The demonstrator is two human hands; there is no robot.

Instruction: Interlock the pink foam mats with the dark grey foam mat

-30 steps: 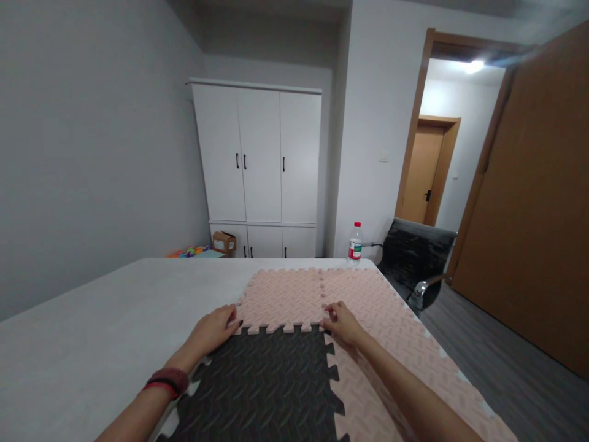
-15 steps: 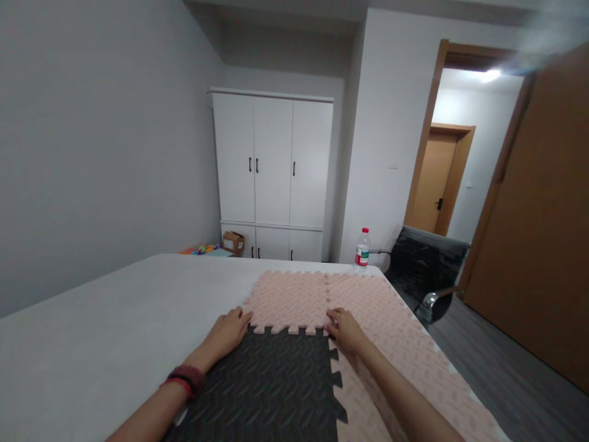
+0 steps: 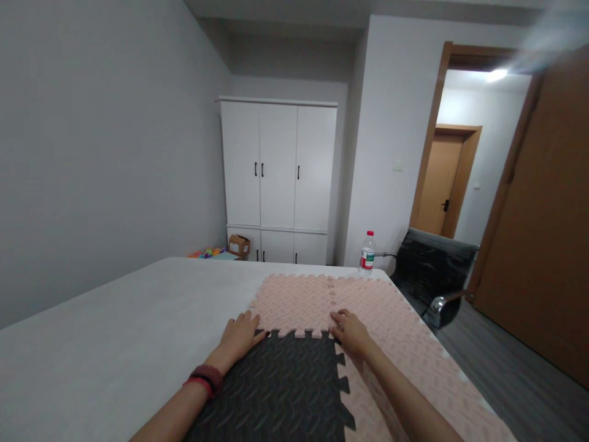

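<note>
Dark foam tile (image 3: 280, 387) flat on table (image 3: 115, 331), toothed edges locked into pink tiles (image 3: 368, 319) ahead and right. Left hand (image 3: 239, 337) flat, open, on far-left corner; right hand (image 3: 352, 331) open, fingers pressing far-right seam. Water bottle (image 3: 367, 252) at table's far edge, chair (image 3: 430, 276) beyond, white wardrobe (image 3: 278, 178) behind.

The pink foam tiles (image 3: 294, 298) and black foam tile (image 3: 280, 393) look soft, matt, ridged. The table (image 3: 115, 325) is smooth, matt grey. The far wardrobe (image 3: 278, 178) looks painted white.
</note>
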